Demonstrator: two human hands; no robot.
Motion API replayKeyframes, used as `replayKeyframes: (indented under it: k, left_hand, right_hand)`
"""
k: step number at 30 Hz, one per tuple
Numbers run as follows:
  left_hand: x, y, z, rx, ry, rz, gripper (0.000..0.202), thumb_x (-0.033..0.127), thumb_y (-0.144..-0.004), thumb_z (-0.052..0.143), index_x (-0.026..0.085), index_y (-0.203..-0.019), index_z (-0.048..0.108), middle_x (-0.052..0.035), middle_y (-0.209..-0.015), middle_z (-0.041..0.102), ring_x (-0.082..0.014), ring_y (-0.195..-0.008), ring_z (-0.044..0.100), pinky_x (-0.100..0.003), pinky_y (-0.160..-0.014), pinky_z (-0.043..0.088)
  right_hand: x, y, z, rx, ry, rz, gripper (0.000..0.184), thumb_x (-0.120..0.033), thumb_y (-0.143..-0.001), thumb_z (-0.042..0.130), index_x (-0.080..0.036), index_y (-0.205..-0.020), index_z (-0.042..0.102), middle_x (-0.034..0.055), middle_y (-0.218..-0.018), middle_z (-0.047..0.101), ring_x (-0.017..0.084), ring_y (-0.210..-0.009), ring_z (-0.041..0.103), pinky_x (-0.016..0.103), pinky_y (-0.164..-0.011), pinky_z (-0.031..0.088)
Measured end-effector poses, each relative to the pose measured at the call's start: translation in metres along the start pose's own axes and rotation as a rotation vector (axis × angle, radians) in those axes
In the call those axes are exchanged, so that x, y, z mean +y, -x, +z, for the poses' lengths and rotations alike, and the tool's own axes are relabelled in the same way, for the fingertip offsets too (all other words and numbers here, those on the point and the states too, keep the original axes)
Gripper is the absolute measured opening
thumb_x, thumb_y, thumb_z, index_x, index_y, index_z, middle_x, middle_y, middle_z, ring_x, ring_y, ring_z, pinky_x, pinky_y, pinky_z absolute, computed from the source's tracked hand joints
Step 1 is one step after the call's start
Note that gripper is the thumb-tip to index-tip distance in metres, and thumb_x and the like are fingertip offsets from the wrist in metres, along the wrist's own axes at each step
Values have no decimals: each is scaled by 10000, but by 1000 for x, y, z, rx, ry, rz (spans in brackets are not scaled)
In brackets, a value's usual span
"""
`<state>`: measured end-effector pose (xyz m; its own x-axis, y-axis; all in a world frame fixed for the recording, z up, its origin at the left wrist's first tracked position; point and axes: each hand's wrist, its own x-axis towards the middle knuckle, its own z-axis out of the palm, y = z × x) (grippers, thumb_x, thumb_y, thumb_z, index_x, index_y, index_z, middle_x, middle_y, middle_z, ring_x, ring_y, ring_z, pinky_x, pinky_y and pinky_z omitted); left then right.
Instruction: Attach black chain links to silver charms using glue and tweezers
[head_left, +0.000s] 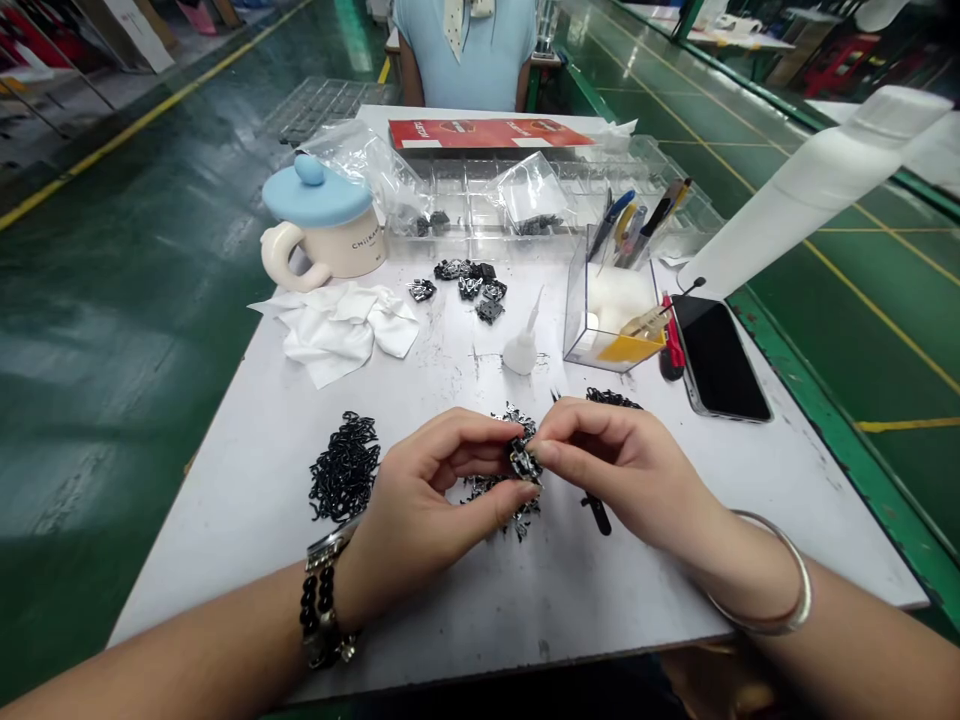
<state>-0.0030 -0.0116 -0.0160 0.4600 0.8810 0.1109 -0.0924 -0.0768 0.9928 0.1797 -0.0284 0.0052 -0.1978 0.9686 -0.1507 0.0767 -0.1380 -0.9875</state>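
Your left hand (427,490) and right hand (619,475) pinch a black metal piece (525,462) between their fingertips, with open white table (465,620) before its near edge.

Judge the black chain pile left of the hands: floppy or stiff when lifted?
The black chain pile is probably floppy: it lies in loose, tangled loops, so it should sag when lifted. The small links look apt to snag, so several may come up together. Weight: cannot tell.
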Motion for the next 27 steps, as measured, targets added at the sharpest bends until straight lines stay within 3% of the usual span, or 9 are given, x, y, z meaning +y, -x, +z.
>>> replayKeyframes:
  k: [4,10,18,27]
  left_hand:
    - [1,0,0,15,11,-10,320,90,-713,732,196,-1002,647,-4,-920,641,-109,-857,660,-180,-805,569]
    - [1,0,-1,40,6,12,325,82,-686,751,178,-981,655,-13,-896,640,-122,-832,659,-204,-781,582]
    - [2,0,0,72,16,36,314,89,-655,772,151,-946,672,-42,-868,652,-155,-785,670,-258,-730,609]
    - [2,-1,-2,23,38,59,343,62,-659,763,161,-976,675,-45,-886,650,-161,-805,673,-262,-741,608]
  right_hand:
    - [5,-2,1,-34,-223,71,102,-281,-768,690,-199,-721,652,-20,-721,628,90,-692,560,219,-646,459]
    - [14,-4,4,-35,-286,-5,47,-244,-773,687,-214,-740,675,-12,-748,649,96,-725,589,224,-673,487]
    - [16,-2,7,23,-157,-206,23,-188,-774,677,-186,-751,675,-5,-727,613,89,-685,575,219,-626,478]
    - [14,-1,5,11,1,-293,53,-205,-822,628,-174,-780,635,-4,-749,576,88,-706,548,229,-642,449]
